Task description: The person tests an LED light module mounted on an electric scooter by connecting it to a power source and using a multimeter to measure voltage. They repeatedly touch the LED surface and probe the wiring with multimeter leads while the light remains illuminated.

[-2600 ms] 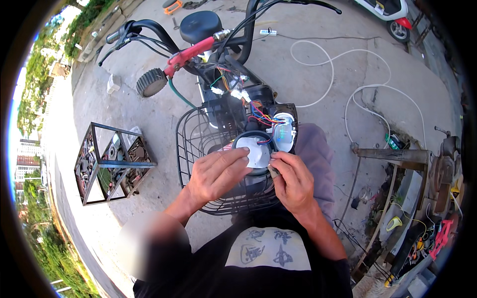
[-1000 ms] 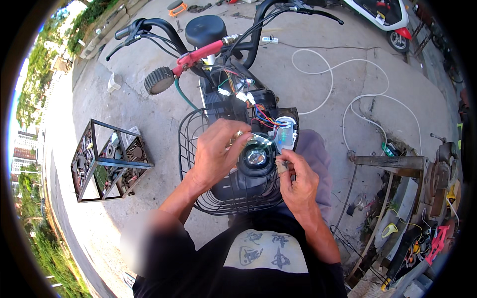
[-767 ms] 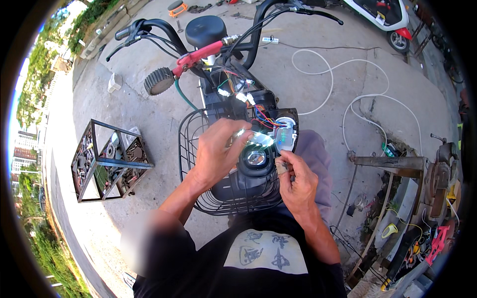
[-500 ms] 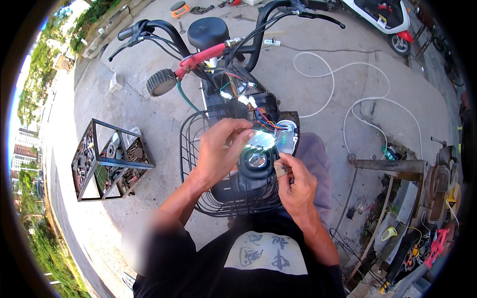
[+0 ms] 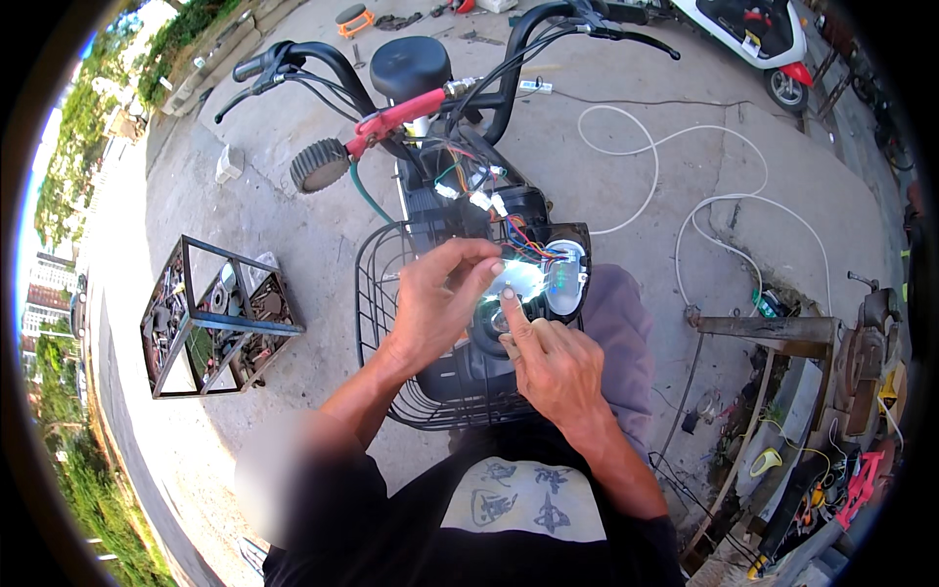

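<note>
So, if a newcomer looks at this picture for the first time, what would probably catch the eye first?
Probably the glaring white light plate near the middle, pinched by the left hand, with the right hand's index finger pointing at it. Next, perhaps, the red-handled tool with a ribbed round end, by the black handlebars above, and the metal frame of parts at left.

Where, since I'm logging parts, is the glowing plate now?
In the head view, the glowing plate is just right of centre, in the left hand, beside the white housing.
</note>
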`<action>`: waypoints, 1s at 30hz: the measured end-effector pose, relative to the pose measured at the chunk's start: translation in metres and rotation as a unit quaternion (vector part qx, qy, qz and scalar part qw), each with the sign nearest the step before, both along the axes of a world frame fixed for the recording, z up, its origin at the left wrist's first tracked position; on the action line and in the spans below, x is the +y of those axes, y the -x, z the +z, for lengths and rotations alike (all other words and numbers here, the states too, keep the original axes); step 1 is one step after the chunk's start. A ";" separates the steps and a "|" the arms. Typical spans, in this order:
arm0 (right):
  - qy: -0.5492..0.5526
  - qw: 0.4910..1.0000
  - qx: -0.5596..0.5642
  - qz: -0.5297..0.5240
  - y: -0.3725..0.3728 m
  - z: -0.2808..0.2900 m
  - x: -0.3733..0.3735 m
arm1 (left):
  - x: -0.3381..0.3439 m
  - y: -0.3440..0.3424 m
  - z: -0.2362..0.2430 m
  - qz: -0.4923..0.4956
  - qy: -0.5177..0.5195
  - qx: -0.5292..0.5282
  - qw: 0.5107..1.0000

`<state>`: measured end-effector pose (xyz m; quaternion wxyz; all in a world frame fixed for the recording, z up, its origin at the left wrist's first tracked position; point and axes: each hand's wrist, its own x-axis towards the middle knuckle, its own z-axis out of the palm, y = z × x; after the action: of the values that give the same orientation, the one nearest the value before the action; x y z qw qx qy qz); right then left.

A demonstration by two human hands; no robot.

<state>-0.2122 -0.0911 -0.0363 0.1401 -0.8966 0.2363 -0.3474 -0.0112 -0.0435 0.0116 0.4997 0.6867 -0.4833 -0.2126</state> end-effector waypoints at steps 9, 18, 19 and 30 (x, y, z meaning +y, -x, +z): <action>-0.059 0.993 -0.098 -0.015 0.019 -0.019 0.001 | 0.014 -0.013 -0.004 -0.108 0.071 -0.150 0.980; -0.115 0.982 -0.146 -0.020 0.021 -0.024 0.005 | 0.031 -0.017 -0.007 -0.178 0.118 -0.239 0.947; -0.118 0.982 -0.145 -0.018 0.021 -0.024 0.005 | 0.033 -0.018 -0.011 -0.179 0.122 -0.243 0.945; -0.095 0.990 -0.108 0.001 0.014 -0.018 0.006 | 0.047 -0.010 -0.017 -0.146 0.072 -0.143 0.976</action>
<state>-0.2264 -0.0853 -0.0538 0.2500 -0.8365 0.2509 -0.4182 -0.0011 0.0039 -0.0056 0.4371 0.5946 -0.6586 -0.1471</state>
